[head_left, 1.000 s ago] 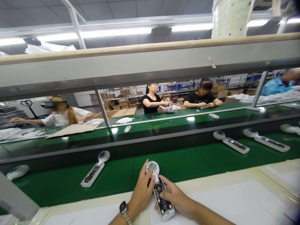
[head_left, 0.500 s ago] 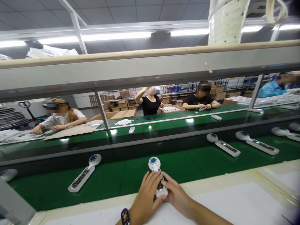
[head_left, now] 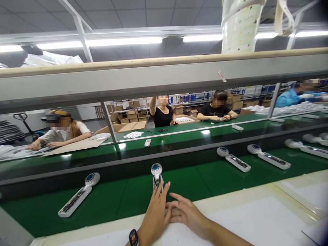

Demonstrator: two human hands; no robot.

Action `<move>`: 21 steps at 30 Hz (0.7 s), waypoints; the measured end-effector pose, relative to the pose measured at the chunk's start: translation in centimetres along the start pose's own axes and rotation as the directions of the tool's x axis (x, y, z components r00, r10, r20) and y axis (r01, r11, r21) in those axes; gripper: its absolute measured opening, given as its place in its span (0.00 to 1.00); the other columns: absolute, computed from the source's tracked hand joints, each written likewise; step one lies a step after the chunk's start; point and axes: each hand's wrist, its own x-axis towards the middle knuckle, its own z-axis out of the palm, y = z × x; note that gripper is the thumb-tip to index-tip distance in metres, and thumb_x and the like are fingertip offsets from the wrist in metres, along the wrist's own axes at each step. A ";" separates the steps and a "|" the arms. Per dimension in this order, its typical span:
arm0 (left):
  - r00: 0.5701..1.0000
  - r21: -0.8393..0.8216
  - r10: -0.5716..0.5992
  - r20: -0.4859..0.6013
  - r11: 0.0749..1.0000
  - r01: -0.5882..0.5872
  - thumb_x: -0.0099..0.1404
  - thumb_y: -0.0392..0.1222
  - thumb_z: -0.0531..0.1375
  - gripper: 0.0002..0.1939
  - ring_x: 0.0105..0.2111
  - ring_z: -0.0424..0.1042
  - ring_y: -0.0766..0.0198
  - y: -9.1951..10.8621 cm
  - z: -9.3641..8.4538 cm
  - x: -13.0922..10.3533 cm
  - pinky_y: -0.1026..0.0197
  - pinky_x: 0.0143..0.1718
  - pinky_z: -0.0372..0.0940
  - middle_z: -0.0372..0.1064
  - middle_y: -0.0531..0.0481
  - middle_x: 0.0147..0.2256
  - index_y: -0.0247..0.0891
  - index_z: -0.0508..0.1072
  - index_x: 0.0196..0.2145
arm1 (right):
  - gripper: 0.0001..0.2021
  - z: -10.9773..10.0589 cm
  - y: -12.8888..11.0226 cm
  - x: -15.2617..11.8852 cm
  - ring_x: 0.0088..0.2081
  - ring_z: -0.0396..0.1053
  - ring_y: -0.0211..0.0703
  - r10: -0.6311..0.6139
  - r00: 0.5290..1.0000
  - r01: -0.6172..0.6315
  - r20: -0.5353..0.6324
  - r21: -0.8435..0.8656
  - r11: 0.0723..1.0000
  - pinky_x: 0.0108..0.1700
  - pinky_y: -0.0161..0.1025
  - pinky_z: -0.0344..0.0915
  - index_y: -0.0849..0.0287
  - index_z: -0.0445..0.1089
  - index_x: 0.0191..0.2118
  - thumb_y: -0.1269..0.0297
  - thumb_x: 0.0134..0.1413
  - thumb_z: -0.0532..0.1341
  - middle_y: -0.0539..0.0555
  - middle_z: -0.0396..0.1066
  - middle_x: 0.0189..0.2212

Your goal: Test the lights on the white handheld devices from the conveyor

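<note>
A white device (head_left: pixel 157 181) with a round blue-centred head and an open body showing dark inner parts lies on the green belt (head_left: pixel 179 174). The fingertips of my left hand (head_left: pixel 155 212) rest at its lower end and hide part of it; the fingers are stretched out. Just to the right is my right hand (head_left: pixel 188 213), over the near table edge, fingers spread and holding nothing, its fingertips close to the left thumb. A dark watch (head_left: pixel 133 237) is on my left wrist.
A similar device (head_left: pixel 77 201) lies left on the belt. Others, such as one (head_left: pixel 238 162), lie right. A metal-fronted shelf (head_left: pixel 153 77) crosses above. Behind the far belt several people sit or stand, with white parts (head_left: pixel 133 134) and cartons. A pale table (head_left: pixel 246 212) borders the belt nearby.
The device between my hands has moved forward and slightly left on the belt. My right hand has come off it, and my left fingers have straightened. Other devices have shifted left in view.
</note>
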 end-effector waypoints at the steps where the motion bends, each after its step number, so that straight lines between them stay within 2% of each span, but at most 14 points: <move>1: 0.998 0.010 0.053 0.017 0.999 -0.053 0.62 0.33 0.47 0.32 0.60 0.42 0.53 0.3 -0.3 0.0 0.45 0.54 0.54 0.44 0.41 0.60 0.37 0.37 0.61 | 0.30 0.0 0.0 0.0 0.36 0.71 0.50 -0.016 0.999 0.016 0.037 0.002 1.000 0.43 0.49 0.62 0.66 0.56 0.51 0.57 0.45 0.64 0.63 0.71 0.37; 4: 0.970 0.011 0.228 0.081 0.973 -0.230 0.59 0.30 0.48 0.33 0.60 0.42 0.54 1.3 -1.1 0.0 0.46 0.55 0.53 0.50 0.41 0.58 0.35 0.39 0.60 | 0.22 0.1 -0.1 0.1 0.34 0.72 0.50 -0.052 0.993 0.051 0.108 0.014 0.999 0.40 0.47 0.64 0.67 0.66 0.42 0.51 0.48 0.60 0.62 0.73 0.32; 7: 0.945 -0.004 0.306 0.115 0.951 -0.308 0.56 0.29 0.49 0.35 0.59 0.44 0.53 2.0 -1.6 0.1 0.46 0.55 0.53 0.53 0.41 0.57 0.33 0.40 0.60 | 0.25 0.1 0.2 0.4 0.29 0.72 0.49 -0.046 0.997 0.044 0.068 0.023 0.999 0.37 0.46 0.65 0.69 0.69 0.36 0.46 0.48 0.58 0.61 0.73 0.26; 11: 0.937 -0.027 0.316 0.151 0.949 -0.315 0.56 0.30 0.50 0.35 0.59 0.45 0.53 2.1 -1.8 0.3 0.47 0.56 0.53 0.52 0.41 0.57 0.33 0.41 0.60 | 0.26 0.1 0.3 0.6 0.23 0.71 0.46 -0.056 0.998 0.057 0.021 -0.016 0.998 0.32 0.44 0.65 0.69 0.70 0.30 0.44 0.46 0.59 0.59 0.71 0.20; 18: 0.934 -0.052 0.321 0.160 0.947 -0.317 0.56 0.30 0.51 0.33 0.58 0.47 0.53 1.9 -1.5 0.1 0.49 0.56 0.53 0.54 0.42 0.56 0.34 0.45 0.59 | 0.27 0.3 0.2 0.4 0.24 0.70 0.47 -0.062 0.998 0.061 -0.004 -0.093 0.994 0.32 0.43 0.64 0.67 0.69 0.27 0.41 0.42 0.58 0.57 0.70 0.17; 19: 0.936 -0.053 0.317 0.155 0.949 -0.312 0.57 0.30 0.51 0.33 0.58 0.47 0.53 1.8 -1.4 0.0 0.49 0.56 0.54 0.54 0.42 0.56 0.35 0.45 0.59 | 0.28 0.2 0.0 0.6 0.24 0.70 0.47 -0.046 0.999 0.044 -0.011 -0.138 0.989 0.32 0.44 0.64 0.67 0.69 0.27 0.40 0.43 0.56 0.57 0.69 0.17; 21: 0.945 -0.049 0.296 0.136 0.955 -0.292 0.57 0.31 0.52 0.34 0.57 0.49 0.53 1.6 -1.1 -0.1 0.49 0.55 0.55 0.53 0.42 0.56 0.35 0.44 0.59 | 0.28 0.3 -0.9 1.0 0.24 0.69 0.48 -0.034 0.998 0.012 -0.059 -0.336 0.942 0.32 0.45 0.63 0.66 0.69 0.27 0.40 0.44 0.54 0.57 0.69 0.18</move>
